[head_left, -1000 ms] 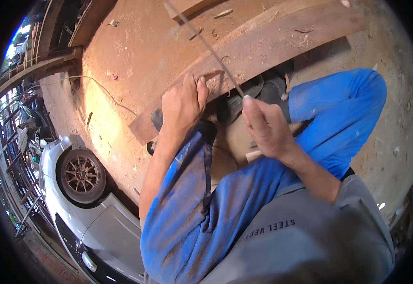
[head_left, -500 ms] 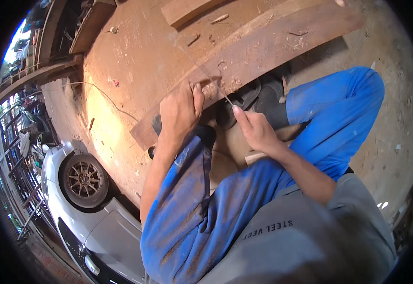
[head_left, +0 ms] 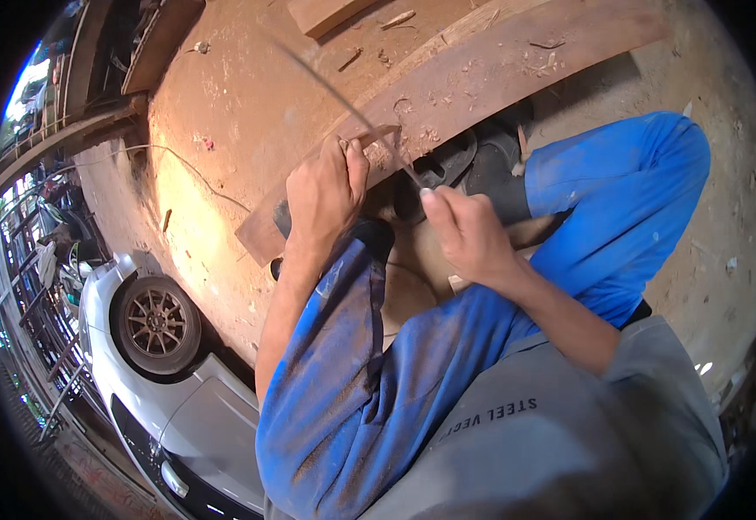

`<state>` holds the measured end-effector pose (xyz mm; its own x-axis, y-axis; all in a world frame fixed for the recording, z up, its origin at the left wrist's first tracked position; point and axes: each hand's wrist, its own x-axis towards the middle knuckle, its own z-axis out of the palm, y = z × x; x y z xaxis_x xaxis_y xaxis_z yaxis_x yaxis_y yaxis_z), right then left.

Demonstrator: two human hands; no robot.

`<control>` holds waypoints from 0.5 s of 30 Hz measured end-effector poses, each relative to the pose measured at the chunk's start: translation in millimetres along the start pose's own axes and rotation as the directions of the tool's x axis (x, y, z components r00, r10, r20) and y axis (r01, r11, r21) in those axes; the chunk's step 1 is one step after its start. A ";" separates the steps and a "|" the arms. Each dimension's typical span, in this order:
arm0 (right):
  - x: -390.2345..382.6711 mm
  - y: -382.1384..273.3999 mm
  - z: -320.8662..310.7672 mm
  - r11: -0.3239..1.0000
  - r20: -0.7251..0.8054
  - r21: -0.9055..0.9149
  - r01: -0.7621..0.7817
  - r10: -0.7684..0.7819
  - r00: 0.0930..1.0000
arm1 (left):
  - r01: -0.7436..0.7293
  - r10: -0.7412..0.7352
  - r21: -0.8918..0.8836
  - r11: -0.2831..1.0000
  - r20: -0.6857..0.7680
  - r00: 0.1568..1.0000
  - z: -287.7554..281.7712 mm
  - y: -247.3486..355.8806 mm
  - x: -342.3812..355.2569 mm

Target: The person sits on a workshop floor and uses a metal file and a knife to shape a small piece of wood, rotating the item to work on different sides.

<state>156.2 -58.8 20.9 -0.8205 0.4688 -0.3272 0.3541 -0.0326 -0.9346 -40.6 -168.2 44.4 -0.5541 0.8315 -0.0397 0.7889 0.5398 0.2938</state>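
My left hand is closed around a small reddish-brown piece of wood, whose end sticks out past the fingers. It rests at the near edge of a long wooden plank. In my right hand is a long thin metal tool, with its grip hidden in the fist. The tool slants up and left across the wood piece beside my left fingers. Motion blurs its far end, and I cannot tell exactly what kind of tool it is. Wood shavings lie on the plank.
Another wooden beam lies beyond the plank. A cable curves over the dirt floor on the left. A silver car with a bronze-coloured wheel stands at lower left. My legs in blue trousers are folded close to the plank.
My right hand has shifted slightly up and left, and the tool now shows farther beyond the wood piece. My left hand keeps its grip on the wood.
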 end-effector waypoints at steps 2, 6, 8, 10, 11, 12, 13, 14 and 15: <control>12.7 10.0 4.7 0.970 0.025 -0.086 -0.228 0.231 0.973 | -0.024 0.024 0.016 1.000 -0.018 1.000 -5.0 0.2 2.4; 4.7 -25.6 -18.7 0.995 -0.046 0.075 0.059 -0.055 0.997 | -0.054 0.054 0.003 0.999 -0.052 0.997 -2.1 -1.1 -11.8; 1.7 -8.2 -5.0 1.000 0.000 0.029 0.009 -0.009 1.000 | -0.082 0.081 -0.010 0.997 -0.048 0.996 -6.2 -0.6 2.2; 16.5 11.2 5.0 0.999 0.034 -0.023 -0.043 0.043 0.998 | -0.049 0.050 0.027 0.998 -0.038 0.998 -0.6 0.1 2.1; 13.9 10.1 4.8 0.999 0.008 0.005 -0.049 0.049 0.999 | -0.029 0.031 0.047 0.998 -0.026 0.999 -0.2 0.7 -0.6; 6.7 5.7 2.8 0.998 -0.017 0.032 -0.054 0.055 0.998 | -0.069 0.071 0.062 0.996 -0.039 0.997 -1.8 1.2 -2.4; 1.9 -8.7 -1.2 0.996 -0.025 0.063 -0.069 0.071 0.997 | -0.048 0.050 0.040 0.998 -0.048 0.998 -1.6 0.1 -3.6; 4.5 -21.2 -9.2 0.992 0.007 0.121 -0.045 0.045 0.999 | -0.034 0.034 0.001 0.999 -0.043 0.999 0.0 0.1 -2.0; -0.3 -13.9 -4.2 0.996 0.010 0.077 -0.038 0.037 0.999 | -0.018 0.017 -0.037 0.999 -0.037 0.999 1.9 -0.1 -4.2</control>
<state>153.4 -54.8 34.6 -0.8114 0.4580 -0.3631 0.3494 -0.1179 -0.9295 -37.8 -171.5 42.7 -0.5500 0.8352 0.0005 0.7887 0.5191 0.3294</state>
